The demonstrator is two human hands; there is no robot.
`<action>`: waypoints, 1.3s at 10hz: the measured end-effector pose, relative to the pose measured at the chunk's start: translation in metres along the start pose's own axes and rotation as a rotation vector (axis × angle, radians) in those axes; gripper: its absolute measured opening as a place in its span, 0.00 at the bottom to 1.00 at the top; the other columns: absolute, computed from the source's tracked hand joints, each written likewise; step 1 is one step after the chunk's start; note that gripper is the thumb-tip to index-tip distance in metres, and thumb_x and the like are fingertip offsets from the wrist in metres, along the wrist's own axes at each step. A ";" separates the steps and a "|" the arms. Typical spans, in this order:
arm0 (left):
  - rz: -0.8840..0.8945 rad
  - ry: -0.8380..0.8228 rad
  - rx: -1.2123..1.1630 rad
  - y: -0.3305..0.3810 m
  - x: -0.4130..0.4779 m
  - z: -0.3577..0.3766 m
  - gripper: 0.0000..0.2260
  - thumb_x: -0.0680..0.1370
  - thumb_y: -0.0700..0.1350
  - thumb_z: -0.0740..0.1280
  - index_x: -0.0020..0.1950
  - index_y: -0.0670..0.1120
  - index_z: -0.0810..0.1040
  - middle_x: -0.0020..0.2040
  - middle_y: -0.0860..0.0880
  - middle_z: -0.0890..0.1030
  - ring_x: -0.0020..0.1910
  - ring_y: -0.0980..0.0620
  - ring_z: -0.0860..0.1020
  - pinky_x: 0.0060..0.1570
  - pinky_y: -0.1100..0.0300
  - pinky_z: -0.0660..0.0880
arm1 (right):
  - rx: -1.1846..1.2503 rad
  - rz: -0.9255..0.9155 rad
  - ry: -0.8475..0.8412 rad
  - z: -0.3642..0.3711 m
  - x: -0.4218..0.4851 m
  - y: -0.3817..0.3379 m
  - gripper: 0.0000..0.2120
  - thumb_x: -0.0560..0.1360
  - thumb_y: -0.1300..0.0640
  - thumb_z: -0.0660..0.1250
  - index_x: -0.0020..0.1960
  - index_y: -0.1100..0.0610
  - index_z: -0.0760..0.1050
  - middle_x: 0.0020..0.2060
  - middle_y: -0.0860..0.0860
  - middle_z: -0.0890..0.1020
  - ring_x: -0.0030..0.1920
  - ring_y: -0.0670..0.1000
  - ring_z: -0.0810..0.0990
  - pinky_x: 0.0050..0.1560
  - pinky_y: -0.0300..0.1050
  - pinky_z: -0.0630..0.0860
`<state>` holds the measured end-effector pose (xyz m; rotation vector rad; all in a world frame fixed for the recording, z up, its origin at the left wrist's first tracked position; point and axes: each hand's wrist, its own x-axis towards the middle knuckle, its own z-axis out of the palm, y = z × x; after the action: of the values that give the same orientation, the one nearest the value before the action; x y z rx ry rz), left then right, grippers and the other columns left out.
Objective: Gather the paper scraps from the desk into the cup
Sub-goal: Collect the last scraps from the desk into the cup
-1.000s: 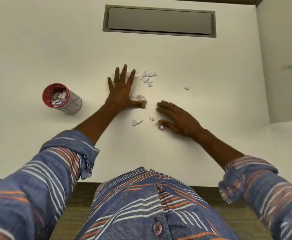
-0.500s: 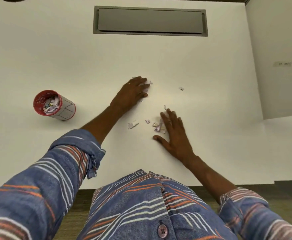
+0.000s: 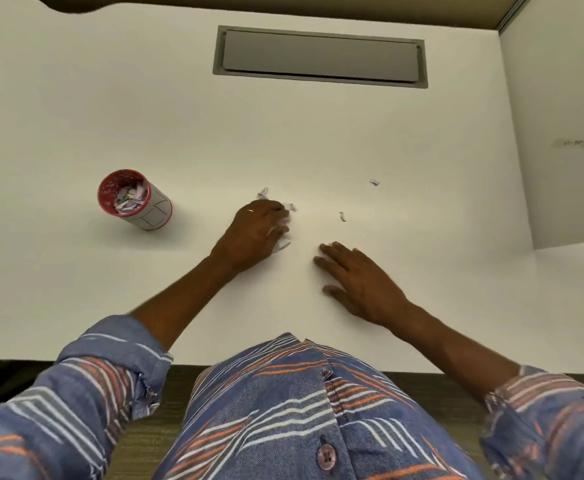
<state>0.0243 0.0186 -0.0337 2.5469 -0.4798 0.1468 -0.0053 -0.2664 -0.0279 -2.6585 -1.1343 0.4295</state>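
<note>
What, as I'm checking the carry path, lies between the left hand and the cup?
In the head view, only bare white desk lies between the left hand and the cup; the scraps lie by that hand and farther right.

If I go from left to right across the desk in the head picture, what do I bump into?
cup → left hand → right hand. The scraps overlap the hands sideways, so I leave them out.
</note>
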 end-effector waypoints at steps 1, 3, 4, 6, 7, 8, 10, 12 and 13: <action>-0.142 -0.132 0.140 0.001 -0.019 -0.002 0.19 0.81 0.54 0.63 0.71 0.50 0.73 0.72 0.54 0.72 0.76 0.49 0.66 0.74 0.40 0.58 | -0.005 -0.015 -0.068 0.006 -0.026 0.004 0.27 0.84 0.55 0.58 0.82 0.51 0.54 0.82 0.53 0.54 0.82 0.56 0.51 0.79 0.53 0.59; -0.144 -0.061 0.061 0.008 -0.029 -0.005 0.13 0.79 0.39 0.68 0.63 0.43 0.82 0.64 0.47 0.80 0.65 0.42 0.76 0.57 0.50 0.79 | 0.032 0.039 -0.025 0.011 -0.043 -0.007 0.32 0.78 0.72 0.55 0.80 0.54 0.61 0.80 0.53 0.62 0.80 0.56 0.60 0.66 0.50 0.77; -0.198 -0.044 0.112 0.008 -0.038 0.002 0.12 0.81 0.44 0.63 0.63 0.47 0.81 0.64 0.50 0.78 0.65 0.48 0.74 0.60 0.55 0.76 | 0.010 0.092 0.017 0.011 -0.035 -0.011 0.29 0.76 0.73 0.63 0.75 0.58 0.69 0.73 0.56 0.72 0.71 0.59 0.73 0.56 0.56 0.82; -0.301 -0.072 -0.017 0.013 -0.031 -0.004 0.11 0.82 0.45 0.61 0.58 0.47 0.82 0.61 0.49 0.80 0.62 0.50 0.74 0.62 0.58 0.71 | 0.033 0.167 0.147 0.010 -0.017 -0.021 0.23 0.73 0.72 0.67 0.67 0.60 0.78 0.61 0.57 0.82 0.59 0.60 0.80 0.51 0.52 0.81; -0.400 0.018 -0.154 0.013 -0.028 -0.006 0.07 0.79 0.38 0.67 0.54 0.42 0.84 0.56 0.48 0.83 0.58 0.52 0.79 0.60 0.60 0.74 | 0.138 0.225 0.228 0.007 -0.007 -0.030 0.16 0.77 0.69 0.67 0.63 0.61 0.81 0.58 0.56 0.84 0.58 0.59 0.81 0.59 0.49 0.77; -0.488 0.127 -0.369 0.021 -0.028 -0.020 0.05 0.78 0.37 0.69 0.50 0.41 0.85 0.50 0.46 0.84 0.46 0.59 0.82 0.47 0.65 0.79 | 0.267 0.280 0.375 -0.001 0.006 -0.044 0.10 0.77 0.67 0.69 0.56 0.62 0.84 0.52 0.56 0.86 0.53 0.59 0.85 0.58 0.50 0.80; -0.526 0.358 -0.506 0.023 -0.024 -0.069 0.07 0.75 0.34 0.72 0.50 0.42 0.86 0.48 0.48 0.86 0.50 0.54 0.84 0.54 0.59 0.80 | 0.698 0.519 0.382 -0.011 0.028 -0.067 0.09 0.77 0.67 0.69 0.51 0.59 0.85 0.34 0.53 0.87 0.37 0.45 0.83 0.48 0.39 0.78; -0.587 0.510 -0.296 -0.018 -0.038 -0.142 0.06 0.76 0.38 0.71 0.51 0.41 0.86 0.48 0.43 0.86 0.51 0.47 0.84 0.57 0.52 0.79 | 0.924 0.655 0.450 -0.013 0.033 -0.070 0.07 0.77 0.62 0.70 0.49 0.52 0.85 0.28 0.50 0.85 0.31 0.46 0.82 0.47 0.41 0.78; -0.616 0.463 -0.128 -0.043 -0.052 -0.173 0.07 0.77 0.40 0.70 0.52 0.41 0.86 0.50 0.42 0.86 0.53 0.45 0.83 0.58 0.54 0.78 | 0.965 0.660 0.470 -0.014 0.035 -0.071 0.06 0.77 0.60 0.71 0.49 0.51 0.85 0.28 0.51 0.85 0.30 0.47 0.82 0.48 0.46 0.78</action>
<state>-0.0095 0.1598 0.0819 2.3104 0.4536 0.4415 -0.0242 -0.1937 0.0012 -1.9820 0.1367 0.3027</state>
